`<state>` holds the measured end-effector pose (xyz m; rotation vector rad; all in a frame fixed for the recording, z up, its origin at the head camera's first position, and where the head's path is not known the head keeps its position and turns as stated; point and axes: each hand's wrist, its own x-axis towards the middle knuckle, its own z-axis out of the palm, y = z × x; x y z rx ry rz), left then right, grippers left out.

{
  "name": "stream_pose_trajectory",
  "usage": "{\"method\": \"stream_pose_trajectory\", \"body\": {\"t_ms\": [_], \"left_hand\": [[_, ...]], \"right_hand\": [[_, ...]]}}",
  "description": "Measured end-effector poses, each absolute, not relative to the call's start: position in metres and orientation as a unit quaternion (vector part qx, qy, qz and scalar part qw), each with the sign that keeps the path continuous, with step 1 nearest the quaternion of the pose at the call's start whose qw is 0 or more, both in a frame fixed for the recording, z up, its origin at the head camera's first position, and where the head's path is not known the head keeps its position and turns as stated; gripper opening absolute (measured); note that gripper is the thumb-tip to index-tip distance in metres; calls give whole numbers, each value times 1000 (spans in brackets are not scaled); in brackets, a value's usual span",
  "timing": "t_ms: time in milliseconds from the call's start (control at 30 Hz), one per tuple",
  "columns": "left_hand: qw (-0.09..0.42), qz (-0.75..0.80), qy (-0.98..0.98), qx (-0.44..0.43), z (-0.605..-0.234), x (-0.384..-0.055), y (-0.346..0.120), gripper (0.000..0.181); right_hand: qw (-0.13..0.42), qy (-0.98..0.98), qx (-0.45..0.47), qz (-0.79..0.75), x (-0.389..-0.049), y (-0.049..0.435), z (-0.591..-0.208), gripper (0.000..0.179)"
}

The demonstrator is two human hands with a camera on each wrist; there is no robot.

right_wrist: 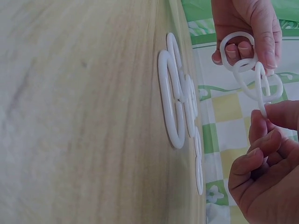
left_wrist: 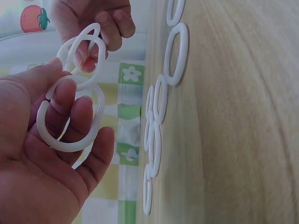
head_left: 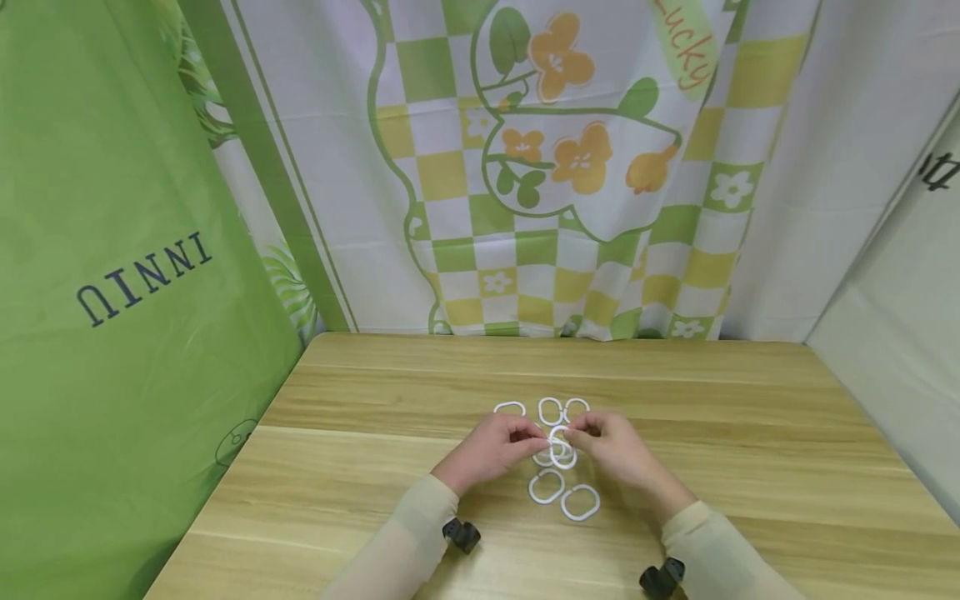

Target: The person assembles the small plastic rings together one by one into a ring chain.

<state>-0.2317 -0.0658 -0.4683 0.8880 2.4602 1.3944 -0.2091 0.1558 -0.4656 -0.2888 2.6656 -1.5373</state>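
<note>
Over the table, my left hand (head_left: 491, 450) pinches white C-shaped shower curtain rings between thumb and index finger. In the left wrist view, a lower ring (left_wrist: 70, 147) hangs across its other fingers, gap toward the palm. Facing it, my right hand (head_left: 621, 452) pinches another white ring (right_wrist: 258, 84) by its end with thumb and index finger. That ring crosses the linked rings held by the left hand, so the hands are joined by a short chain. Below them, several loose white rings (head_left: 546, 503) lie flat on the wooden table (head_left: 360, 467).
One loose ring (head_left: 581, 520) lies nearest the front, between the forearms. Farther back, another ring (head_left: 550, 399) lies beyond the hands. Each wrist bears a small black camera (head_left: 461, 535). A patterned curtain (head_left: 525, 250) hangs behind the table, and green fabric (head_left: 150, 375) hangs at the left.
</note>
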Motion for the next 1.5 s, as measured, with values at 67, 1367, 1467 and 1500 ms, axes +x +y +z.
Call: {"method": "stream_pose_trajectory", "body": {"t_ms": [67,1367,1467,1500], "left_hand": [[87,468,829,294,-468,-232,-67,15],[73,478,835,263,-474,-236,-79,17],[71,476,835,267,-474,-236,-80,18],[71,474,836,268,-475,-237,-81,18]], "right_hand": [[26,862,-90,-498,-209,156,-465,14],[59,758,-50,-648,-200,141,-467,23],[72,755,-48,-650,-199,141,-468,23],[75,755,-45,-650,-199,141,-469,22]]}}
